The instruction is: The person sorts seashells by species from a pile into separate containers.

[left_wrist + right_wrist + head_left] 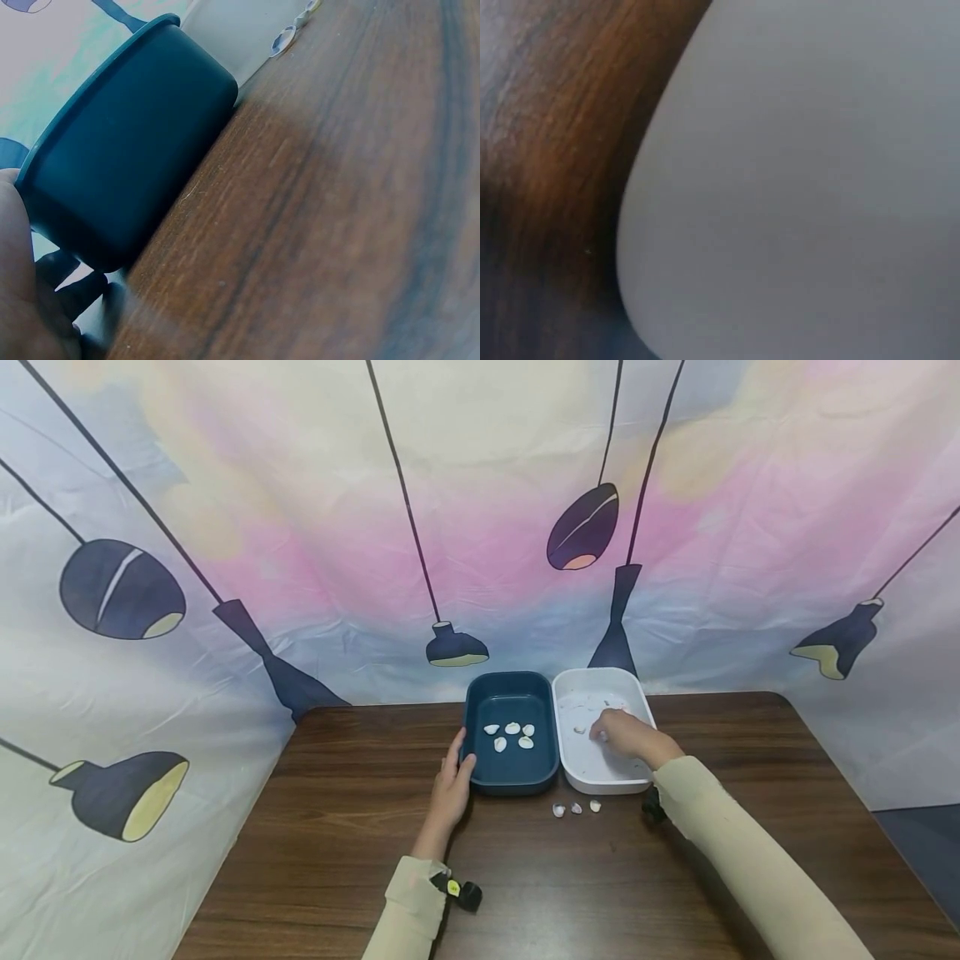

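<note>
Beside the dark blue tray [512, 783], my left hand [450, 789] touches the left wall with its fingers. The left wrist view shows the thumb at the rim and the fingers lower, against the tray's side. Several small white shells [512, 728] lie spread on the blue tray's floor. My right hand [626, 737] reaches down into the white tray [603, 787], fingertips pointing to its floor. A small whitish bit shows by those fingertips; whether they pinch it is hidden. Another shell [579, 730] lies just left of them. The right wrist view holds only the white tray's outer wall [795, 180].
Three shells [576, 808] sit in a row on the brown wooden table [525, 877], in front of the white tray. Both trays stand side by side at the table's back edge. Behind them hangs a cloth backdrop [322, 527] printed with lamps. Small crumbs dot the white tray's floor.
</note>
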{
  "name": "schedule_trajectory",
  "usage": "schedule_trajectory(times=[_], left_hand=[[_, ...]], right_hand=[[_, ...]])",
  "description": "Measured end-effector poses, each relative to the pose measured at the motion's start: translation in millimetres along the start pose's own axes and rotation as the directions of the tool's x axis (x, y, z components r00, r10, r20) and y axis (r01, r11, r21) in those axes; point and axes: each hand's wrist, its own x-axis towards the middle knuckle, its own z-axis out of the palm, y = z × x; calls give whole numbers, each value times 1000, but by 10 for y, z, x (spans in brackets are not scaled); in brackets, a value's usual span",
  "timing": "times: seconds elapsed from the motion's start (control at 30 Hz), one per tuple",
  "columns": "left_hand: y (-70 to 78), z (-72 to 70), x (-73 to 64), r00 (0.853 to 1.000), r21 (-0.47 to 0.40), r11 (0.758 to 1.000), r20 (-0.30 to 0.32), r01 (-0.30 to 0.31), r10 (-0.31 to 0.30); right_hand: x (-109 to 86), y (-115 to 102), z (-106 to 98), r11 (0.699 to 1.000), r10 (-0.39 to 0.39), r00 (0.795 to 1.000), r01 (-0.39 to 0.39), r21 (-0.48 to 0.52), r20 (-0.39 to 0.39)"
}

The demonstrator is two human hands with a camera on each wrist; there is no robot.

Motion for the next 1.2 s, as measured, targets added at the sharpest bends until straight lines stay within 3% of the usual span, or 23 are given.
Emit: schedule_trajectory(times=[0.3, 0.63, 0.97, 1.2], left_hand=[[6, -11, -3, 1000, 16, 1000, -2, 12, -12], [10, -8, -1, 1000, 12, 1000, 4, 19, -19], [7, -7, -7, 1000, 18, 1000, 7, 13, -14], [-3, -20, 1, 1000, 17, 1000, 5, 11, -11]], right_hand=[[-79, 8, -83, 1000, 5, 996, -2, 29, -91], [-403, -333, -197, 994, -108, 982, 105, -23, -158], [-706, -581, -23, 983, -182, 949, 181, -28, -256], [-819, -665, 134, 987, -144, 958, 158, 39, -246]])
